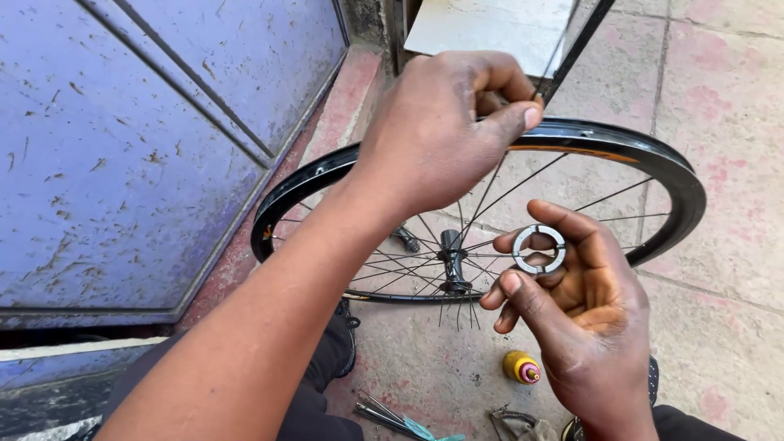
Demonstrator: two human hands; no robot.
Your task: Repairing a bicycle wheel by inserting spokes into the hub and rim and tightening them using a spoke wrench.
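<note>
Worn pink-stained concrete paving underfoot, scuffed blue metal door panel on my left. Black bicycle wheel rim with thin steel spokes stands roughly upright in front of me, hub low at centre.

Left hand is up at the top of the rim, fingers pinched closed on the end of a spoke near the rim; exactly what sits between thumb and forefinger I can't tell.

Right hand sits below, just in front of the spokes, palm up. Round grey metal spoke wrench with notched edge rests on my fingertips, thumb curled near it, loosely held and not clamped.

On the ground near my knees: small yellow bottle with red tip, some thin metal tools with a teal handle, well apart from the wheel.
</note>
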